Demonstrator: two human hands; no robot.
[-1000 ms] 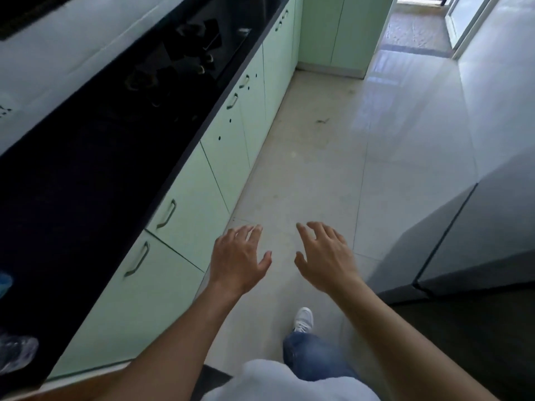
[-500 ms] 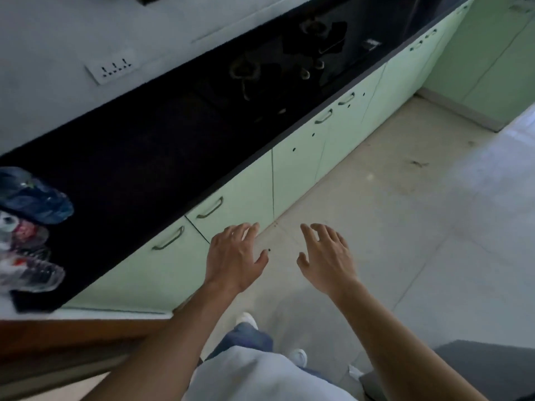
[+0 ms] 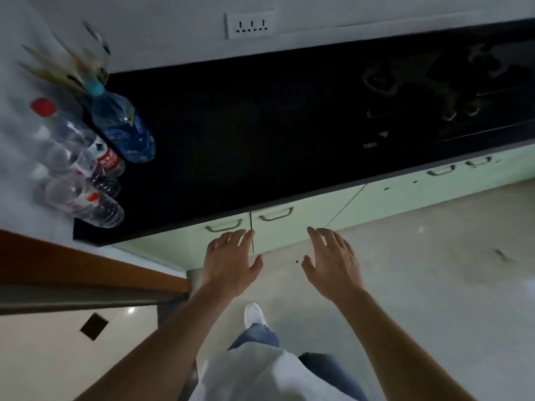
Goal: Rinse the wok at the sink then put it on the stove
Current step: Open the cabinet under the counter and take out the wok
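No wok and no sink show in the head view. The black stove [image 3: 434, 94] with its burners is set into the dark countertop [image 3: 246, 140] at the upper right. My left hand [image 3: 230, 261] and my right hand [image 3: 333, 261] are stretched out side by side in front of me, palms down, fingers spread and relaxed, holding nothing. Both hover over the floor just in front of the pale green cabinet doors [image 3: 278, 227], below the counter's edge and left of the stove.
Several plastic water bottles [image 3: 86, 157] stand at the counter's left end, with sticks in a holder [image 3: 69, 68] behind them. A wall socket [image 3: 250, 24] is above the counter. A brown wooden ledge [image 3: 86, 273] juts in at the left. Tiled floor [image 3: 434, 285] spreads to the right.
The view has swung left along the counter: the stove has shifted to the upper right, and the bottles and wooden ledge have come in at the left. Both hands stay open and empty.
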